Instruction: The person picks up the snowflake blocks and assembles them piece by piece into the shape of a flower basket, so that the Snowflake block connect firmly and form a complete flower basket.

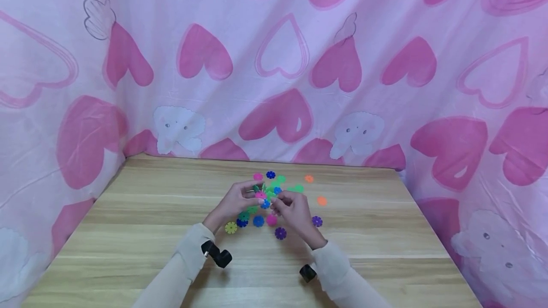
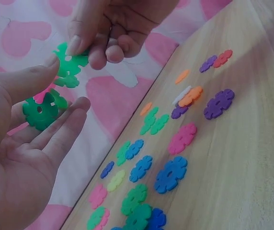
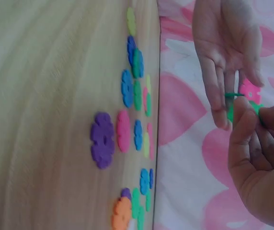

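Note:
In front of me, above the table, my left hand holds a small cluster of joined plastic snowflake discs between thumb and fingers. A pink disc shows in it in the head view, and a dark green disc in the left wrist view. My right hand comes in from the other side. Its thumb and forefinger pinch a bright green snowflake disc at the cluster's upper edge. In the right wrist view, the right fingers partly cover the cluster. Whether the bright green disc is slotted into the others I cannot tell.
Loose snowflake discs lie scattered on the wooden table, among them a yellow disc, a purple disc, a blue disc and an orange disc. A pink heart-print curtain hangs behind the table and along its sides.

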Motion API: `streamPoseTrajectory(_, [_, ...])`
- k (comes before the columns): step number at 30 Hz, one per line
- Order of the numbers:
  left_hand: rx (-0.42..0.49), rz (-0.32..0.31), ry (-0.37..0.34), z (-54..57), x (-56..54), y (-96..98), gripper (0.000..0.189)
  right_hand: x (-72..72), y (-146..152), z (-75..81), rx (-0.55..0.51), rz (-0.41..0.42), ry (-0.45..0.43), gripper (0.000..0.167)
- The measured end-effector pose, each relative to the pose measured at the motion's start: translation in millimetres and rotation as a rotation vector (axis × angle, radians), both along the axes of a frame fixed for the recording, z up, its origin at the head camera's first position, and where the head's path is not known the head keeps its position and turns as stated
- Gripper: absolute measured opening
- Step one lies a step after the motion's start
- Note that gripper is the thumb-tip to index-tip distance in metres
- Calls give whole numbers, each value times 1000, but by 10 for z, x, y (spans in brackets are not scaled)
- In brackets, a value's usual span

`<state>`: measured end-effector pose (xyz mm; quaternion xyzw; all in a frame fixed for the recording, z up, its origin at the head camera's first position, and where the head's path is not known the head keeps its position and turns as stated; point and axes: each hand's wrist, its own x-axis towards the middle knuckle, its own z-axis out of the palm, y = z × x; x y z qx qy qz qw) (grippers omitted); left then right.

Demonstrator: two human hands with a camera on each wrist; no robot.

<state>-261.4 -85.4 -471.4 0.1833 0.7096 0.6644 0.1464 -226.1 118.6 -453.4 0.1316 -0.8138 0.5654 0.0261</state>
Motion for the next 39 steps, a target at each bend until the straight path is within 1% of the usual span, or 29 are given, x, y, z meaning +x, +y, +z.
streamPoseTrajectory(4, [20, 6, -21, 15, -7, 3, 62, 27, -48, -20, -75, -32, -2, 16])
streamPoseTrajectory(7, [30, 9, -43, 25, -15, -12, 63, 18, -87, -45, -95, -48, 1, 15])
streamPoseTrajectory(9, [29, 8, -50, 31, -20, -27, 63, 11, -111, -54, -100, -45, -1, 15])
streamPoseTrajectory(10, [26, 11, -57, 35, -22, -38, 63, 4, -121, -61, -94, -43, 2, 16])
streamPoseTrajectory(13, [3, 9, -42, 40, -35, -71, 61, -2, -143, -59, -67, -29, 10, 16])
streamPoseTrajectory(18, [-48, -19, -14, 54, -70, -101, 58, -7, -144, -57, -29, -5, 3, 18])
streamPoseTrajectory(21, [-59, -43, -28, 55, -76, -104, 59, -9, -139, -47, 13, 0, -1, 18])
streamPoseTrajectory(24, [-62, -54, -37, 48, -77, -98, 60, -22, -132, -41, 62, 7, 15, 17])
streamPoseTrajectory(26, [-53, -51, -49, 48, -79, -92, 61, -37, -129, -40, 83, 15, 23, 17])
streamPoseTrajectory(28, [-50, -39, -46, 42, -79, -82, 60, -56, -118, -52, 93, 29, 24, 18])
streamPoseTrajectory(32, [-65, -29, -9, 15, -69, -70, 60, -109, -51, -103, 88, 79, -11, 20])
streamPoseTrajectory(34, [-105, -39, 41, 14, -60, -76, 63, -141, 1, -119, 102, 111, -25, 21])
streamPoseTrajectory(36, [-135, -70, 89, 28, -56, -95, 70, -179, 59, -124, 113, 140, -26, 20])
streamPoseTrajectory(39, [-145, -129, 116, 60, -66, -140, 82, -239, 133, -105, 150, 192, 2, 20])
